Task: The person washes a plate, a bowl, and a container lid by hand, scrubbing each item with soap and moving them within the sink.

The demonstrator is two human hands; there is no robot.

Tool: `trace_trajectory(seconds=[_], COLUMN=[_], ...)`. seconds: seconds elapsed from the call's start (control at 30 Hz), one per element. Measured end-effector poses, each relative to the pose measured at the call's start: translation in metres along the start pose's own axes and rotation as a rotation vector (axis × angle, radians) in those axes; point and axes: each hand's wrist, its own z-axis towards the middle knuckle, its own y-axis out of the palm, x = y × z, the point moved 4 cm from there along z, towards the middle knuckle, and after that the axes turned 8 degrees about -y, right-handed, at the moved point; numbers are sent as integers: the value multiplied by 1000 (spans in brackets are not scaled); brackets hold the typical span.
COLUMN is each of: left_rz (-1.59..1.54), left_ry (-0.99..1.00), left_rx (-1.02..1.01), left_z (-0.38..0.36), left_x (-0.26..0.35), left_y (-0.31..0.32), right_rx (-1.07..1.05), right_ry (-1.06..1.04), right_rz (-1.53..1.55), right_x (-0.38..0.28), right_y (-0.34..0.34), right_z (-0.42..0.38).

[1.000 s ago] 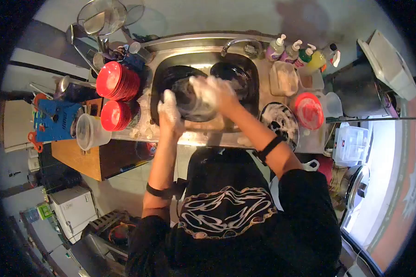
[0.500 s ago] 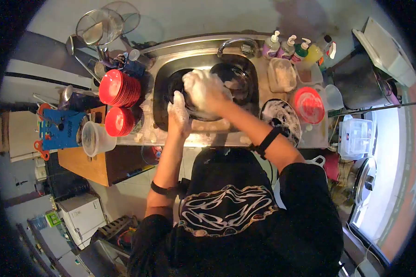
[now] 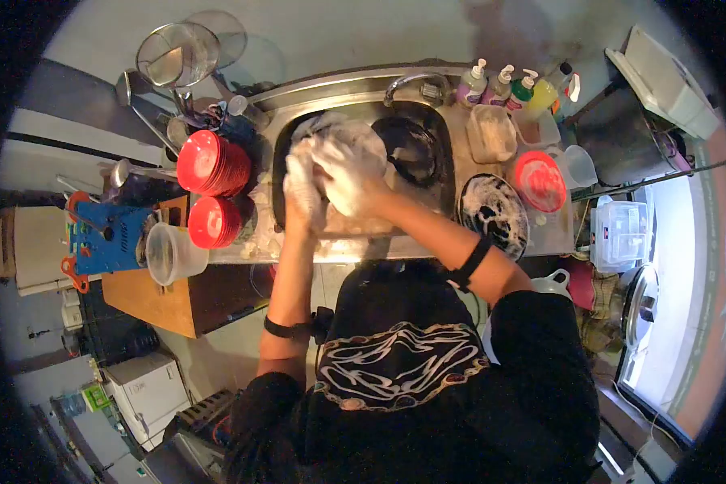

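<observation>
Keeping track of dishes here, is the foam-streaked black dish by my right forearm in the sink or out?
Out: the foam-streaked dish sits on the counter, right of the sink.

Mesh strainer [image 3: 169, 58], clear plastic box [image 3: 619, 235]

Left fingers [image 3: 298, 165] and right fingers [image 3: 331, 160] (both foamy) sit close together.

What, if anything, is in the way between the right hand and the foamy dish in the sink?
Nothing visible but foam: the right hand seems to be on the dish, beside the left hand. What lies under the palm is hidden.
</observation>
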Motion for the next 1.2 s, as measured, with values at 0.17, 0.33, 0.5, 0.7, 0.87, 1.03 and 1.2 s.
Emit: trace_trajectory(seconds=[0.17, 0.33, 0.5, 0.7, 0.87, 1.03, 1.2], left_rz=[143, 790, 742, 539, 173, 50, -87], left_ry=[-31, 136, 140, 193, 93, 0, 22], left_rx=[-21, 60, -73, -117, -141, -262, -331], left_z=[-32, -13, -34, -4, 3, 3, 17], left_x=[40, 31, 68, 71, 71, 74, 79], left_y=[-4, -21, -22, -41, -51, -38, -56], right_rx=[10, 50, 342, -130, -100, -316, -317], right_ry=[152, -161, 107, -152, 244, 35, 107], right_rz=[-419, -69, -325, -235, -410, -55, -533], right_x=[27, -5, 37, -26, 6, -39, 14], right_y=[-22, 1, -13, -8, -21, 11, -15], right_z=[10, 43, 71, 75, 79, 55, 42])
